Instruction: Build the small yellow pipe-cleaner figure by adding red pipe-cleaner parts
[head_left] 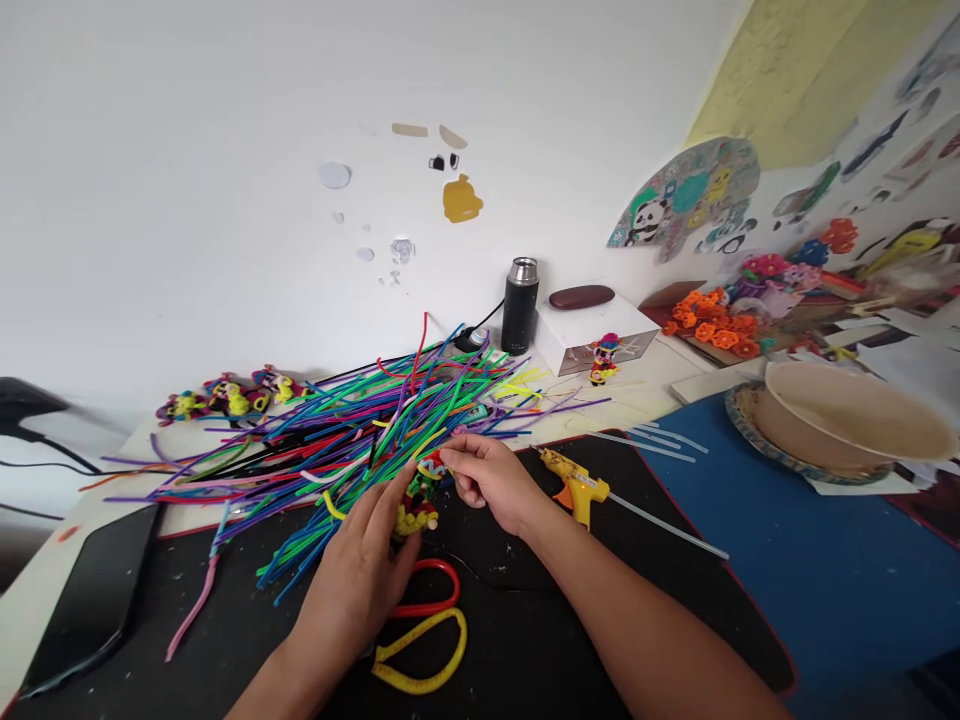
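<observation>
The small figure (416, 518), made of fuzzy stems, is located between the two hands, above the black mat (517, 610) on the surface and at the near edge of the pile of colored stems (352, 440). The left hand (356, 565) supports it from the side, thumb and fingers closed around the body. The right hand (487, 478) works at the upper end, thumb and forefinger pinched on a red part there; whether this is a separate piece cannot be told, as the fingertips cover it. The step in hand appears to be fitting or shaping the figure's upper end. The next move calls for a steady left grip and small, precise right-finger adjustments without crushing the soft stems. The yellow glue gun (574, 482) lies just beside the right forearm; a red looped handle (436, 565) and a yellow looped handle (463, 645) lie near the left hand.
</observation>
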